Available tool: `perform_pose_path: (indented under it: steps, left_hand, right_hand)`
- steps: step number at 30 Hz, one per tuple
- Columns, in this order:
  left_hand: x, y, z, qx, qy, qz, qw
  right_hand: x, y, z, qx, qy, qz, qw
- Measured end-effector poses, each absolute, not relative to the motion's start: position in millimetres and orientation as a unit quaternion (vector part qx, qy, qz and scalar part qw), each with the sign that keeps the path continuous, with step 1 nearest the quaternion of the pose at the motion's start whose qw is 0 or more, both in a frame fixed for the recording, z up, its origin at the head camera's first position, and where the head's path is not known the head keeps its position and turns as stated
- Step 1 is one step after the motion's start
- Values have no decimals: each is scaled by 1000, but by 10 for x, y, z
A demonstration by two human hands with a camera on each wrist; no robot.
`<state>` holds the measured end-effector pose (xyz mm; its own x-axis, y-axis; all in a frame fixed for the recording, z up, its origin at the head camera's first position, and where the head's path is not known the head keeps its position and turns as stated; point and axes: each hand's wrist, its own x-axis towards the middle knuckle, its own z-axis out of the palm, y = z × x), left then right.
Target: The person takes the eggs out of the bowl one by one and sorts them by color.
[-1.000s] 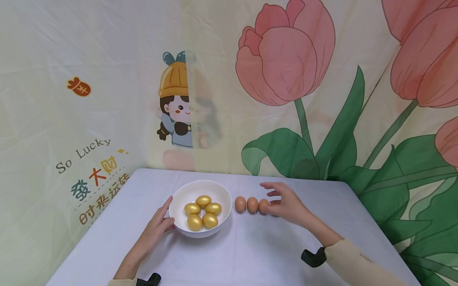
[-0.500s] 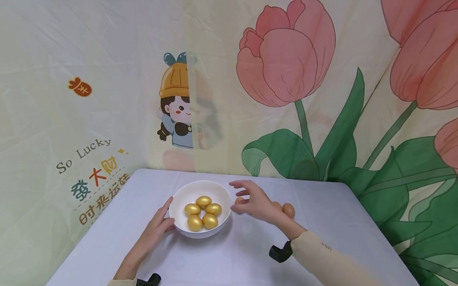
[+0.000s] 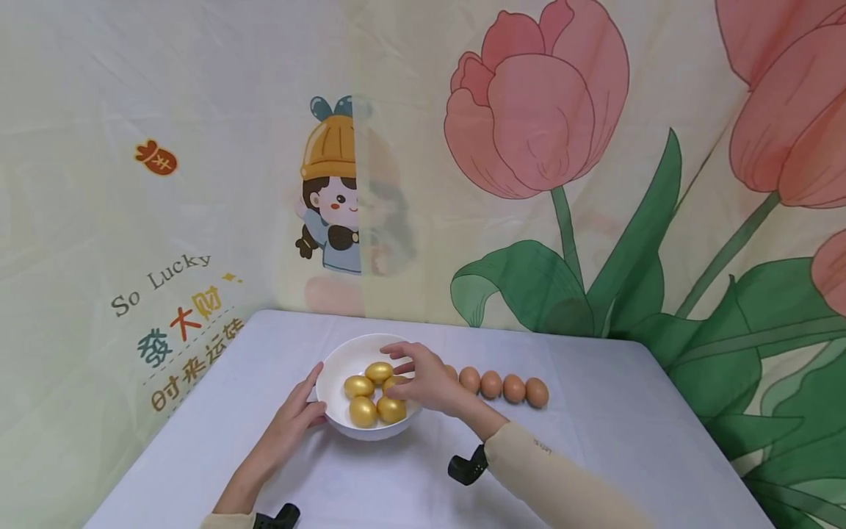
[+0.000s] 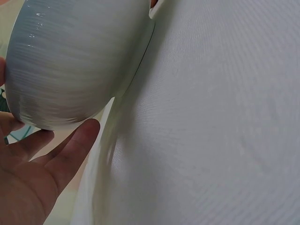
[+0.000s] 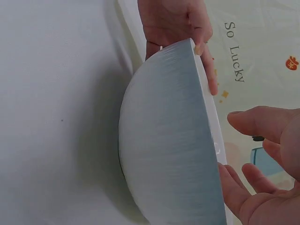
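In the head view a white bowl (image 3: 335, 358) stands on the table with several golden eggs (image 3: 363, 411) inside. My left hand (image 3: 291, 420) lies along the bowl's left side, its spread fingers touching the rim and outer wall. The left wrist view shows those fingers (image 4: 77, 147) against the bowl's outside (image 4: 70, 61). Over the bowl's right rim reaches my right hand (image 3: 431, 380), fingers loosely bent and apart, holding nothing. It overlaps the rightmost golden egg (image 3: 395, 383). In the right wrist view this hand (image 5: 267, 187) is beside the rim, thumb and fingers spread.
A row of several brown eggs (image 3: 491, 385) lies right of the bowl, its left end partly behind my right hand. A white cloth covers the table (image 3: 595, 441). Behind it hangs a printed backdrop (image 3: 423, 220) with tulips and a cartoon figure.
My right hand has moved left from above the brown eggs to over the bowl, uncovering most of the row. The left hand has stayed at the bowl. The head view has shifted slightly.
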<state>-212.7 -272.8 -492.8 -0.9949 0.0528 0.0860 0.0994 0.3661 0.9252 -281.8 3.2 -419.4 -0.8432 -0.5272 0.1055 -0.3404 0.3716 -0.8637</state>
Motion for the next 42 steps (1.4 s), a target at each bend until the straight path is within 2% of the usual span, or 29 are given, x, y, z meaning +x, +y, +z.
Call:
perform_pose_path:
  steps: [20,27,42]
  left_hand:
    - [-2131,-2747,-4927,-50,-825,-562,21]
    - [-2130,-2756,-4936,-50,-824,-564,17]
    - [-2129,-2749,-4930,-50,-821,-568,17]
  right_hand:
    - [-2987,-448,-4373,-250,863,-428,99]
    - [-2996,-624,-4475,-235,854,-450,113]
    - [-2934,-825,-4571,-271,858,-425,101]
